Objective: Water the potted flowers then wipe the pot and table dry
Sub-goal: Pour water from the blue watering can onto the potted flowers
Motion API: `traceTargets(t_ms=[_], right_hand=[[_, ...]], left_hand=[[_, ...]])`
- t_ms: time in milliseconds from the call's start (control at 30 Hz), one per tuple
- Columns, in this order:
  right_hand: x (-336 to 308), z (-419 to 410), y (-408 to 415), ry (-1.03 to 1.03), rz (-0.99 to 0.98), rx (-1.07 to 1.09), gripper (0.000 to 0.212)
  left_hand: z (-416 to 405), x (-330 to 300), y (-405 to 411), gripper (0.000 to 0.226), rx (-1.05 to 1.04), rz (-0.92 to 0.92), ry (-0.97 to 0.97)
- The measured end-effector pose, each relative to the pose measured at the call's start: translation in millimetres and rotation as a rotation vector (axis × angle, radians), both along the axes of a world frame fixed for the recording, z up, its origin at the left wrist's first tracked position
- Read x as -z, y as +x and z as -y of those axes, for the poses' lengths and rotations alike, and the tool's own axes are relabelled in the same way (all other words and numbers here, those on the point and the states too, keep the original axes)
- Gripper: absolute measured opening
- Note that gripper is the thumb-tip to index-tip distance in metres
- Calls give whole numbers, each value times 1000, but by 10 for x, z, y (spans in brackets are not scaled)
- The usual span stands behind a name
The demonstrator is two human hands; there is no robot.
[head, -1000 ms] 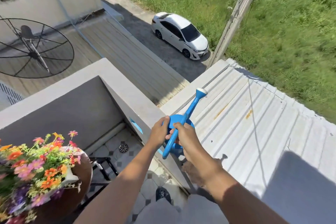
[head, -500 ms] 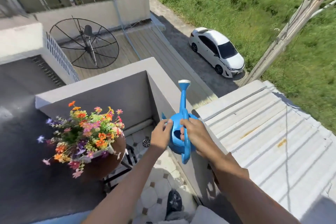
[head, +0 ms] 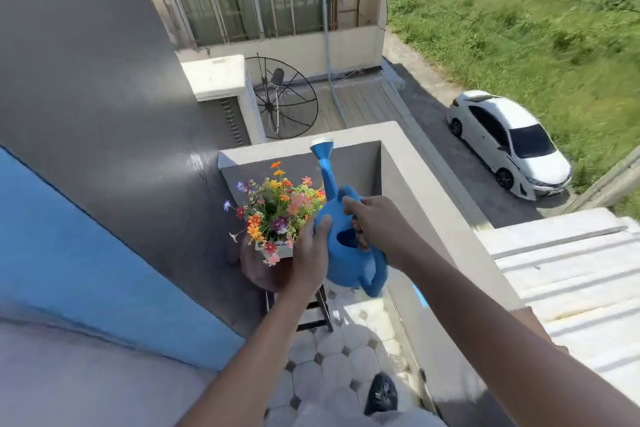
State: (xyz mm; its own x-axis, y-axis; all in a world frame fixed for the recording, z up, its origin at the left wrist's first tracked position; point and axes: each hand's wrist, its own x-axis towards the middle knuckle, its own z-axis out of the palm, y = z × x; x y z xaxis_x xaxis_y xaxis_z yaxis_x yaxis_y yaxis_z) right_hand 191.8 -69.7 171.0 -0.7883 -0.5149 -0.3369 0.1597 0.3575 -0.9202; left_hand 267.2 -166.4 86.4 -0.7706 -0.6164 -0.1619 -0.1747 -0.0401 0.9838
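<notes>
Swung leftward since the earlier frames, the blue watering can (head: 341, 250) now hangs just right of the potted flowers (head: 277, 211) instead of over the balcony wall (head: 412, 177). Its long spout runs up and away from the person, tilted slightly left, with the white rose at the far end. The right hand (head: 377, 225) curls round the handle on top; the left hand (head: 310, 253) presses loosely curved fingers against the can's left side. The brown pot (head: 259, 270) sits on a dark stand (head: 311, 314).
</notes>
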Motion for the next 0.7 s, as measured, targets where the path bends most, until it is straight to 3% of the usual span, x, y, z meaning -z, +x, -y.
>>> traceTargets(t_ms=[233, 467, 567, 633, 700], right_hand=[[5, 320, 427, 69, -31, -145, 38], [10, 482, 597, 196, -105, -298, 38], [1, 505, 587, 270, -184, -338, 38], [-9, 531, 549, 367, -293, -379, 40], [-18, 569, 511, 455, -382, -433, 41]], left_hand=[[171, -96, 551, 28, -127, 18, 44], [113, -347, 911, 11, -113, -79, 147], [184, -149, 867, 6, -159, -41, 164], [206, -8, 805, 46, -140, 47, 140], [205, 187, 732, 60, -171, 107, 139]])
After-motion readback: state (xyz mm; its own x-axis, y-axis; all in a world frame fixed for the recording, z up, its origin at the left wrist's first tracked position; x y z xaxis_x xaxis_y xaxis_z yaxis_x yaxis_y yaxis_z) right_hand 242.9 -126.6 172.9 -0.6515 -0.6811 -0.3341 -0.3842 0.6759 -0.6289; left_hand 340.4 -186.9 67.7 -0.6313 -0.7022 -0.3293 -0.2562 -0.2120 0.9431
